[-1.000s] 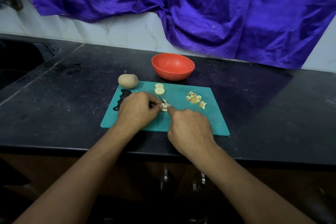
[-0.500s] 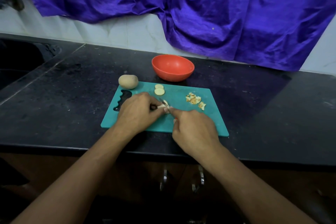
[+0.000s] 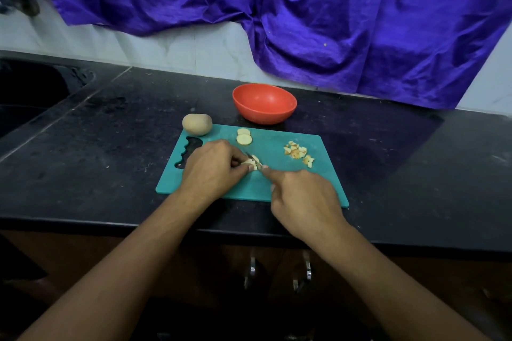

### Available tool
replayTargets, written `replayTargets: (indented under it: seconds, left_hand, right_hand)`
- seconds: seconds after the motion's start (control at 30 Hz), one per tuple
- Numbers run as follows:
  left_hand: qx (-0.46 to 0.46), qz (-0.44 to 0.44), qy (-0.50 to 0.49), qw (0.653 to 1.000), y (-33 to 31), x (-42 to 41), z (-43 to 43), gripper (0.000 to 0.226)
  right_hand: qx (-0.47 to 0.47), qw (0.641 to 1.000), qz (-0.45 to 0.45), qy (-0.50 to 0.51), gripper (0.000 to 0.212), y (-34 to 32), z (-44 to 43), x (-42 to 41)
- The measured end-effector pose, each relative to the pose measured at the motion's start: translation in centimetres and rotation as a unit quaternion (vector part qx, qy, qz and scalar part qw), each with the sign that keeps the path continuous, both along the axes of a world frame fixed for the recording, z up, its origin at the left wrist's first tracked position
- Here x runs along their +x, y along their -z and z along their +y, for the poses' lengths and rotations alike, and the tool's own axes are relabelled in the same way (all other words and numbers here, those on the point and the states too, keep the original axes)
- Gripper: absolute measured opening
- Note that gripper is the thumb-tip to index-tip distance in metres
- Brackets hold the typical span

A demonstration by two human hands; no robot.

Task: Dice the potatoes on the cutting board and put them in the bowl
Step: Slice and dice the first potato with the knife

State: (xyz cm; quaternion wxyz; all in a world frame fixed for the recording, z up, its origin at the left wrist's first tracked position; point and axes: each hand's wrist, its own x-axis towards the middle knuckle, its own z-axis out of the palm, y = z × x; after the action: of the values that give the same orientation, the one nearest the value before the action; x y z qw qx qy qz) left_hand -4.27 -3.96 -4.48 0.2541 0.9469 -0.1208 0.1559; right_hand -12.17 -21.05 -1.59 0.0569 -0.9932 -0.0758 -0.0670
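A kitchen is indicated by the black stone desk (image 3: 110, 152), the sink (image 3: 27, 97) at its left edge, tiled wall (image 3: 194, 47) and cutting board (image 3: 271, 138).

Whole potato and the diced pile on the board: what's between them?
Two round potato slices lie on the teal cutting board between the whole potato and the diced pile, seen in the head view.

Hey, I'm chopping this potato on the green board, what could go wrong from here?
1. The left hand pinches the small potato piece with its fingertips right beside the knife that the right hand grips; a slip might nick them.
2. The whole potato sits at the far-left corner of the cutting board and may roll off if the board is jolted.
3. The diced pile lies loose; bits could scatter on the way to the bowl.
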Motion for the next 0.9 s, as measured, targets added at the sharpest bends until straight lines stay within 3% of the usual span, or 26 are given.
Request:
replayTargets:
  seconds: [0.27, 0.9]
  left_hand:
    - [-0.027, 0.009, 0.007, 1.0, 0.2, 0.0, 0.2, 0.022]
    - [-0.051, 0.024, -0.006, 0.998, 0.4, 0.4, 0.5, 0.017]
  right_hand:
    - [0.105, 0.994, -0.021, 0.026, 0.045, -0.2, -0.8, 0.0]
    - [0.056, 0.998, -0.036, -0.004, 0.049, 0.2, 1.6, -0.1]
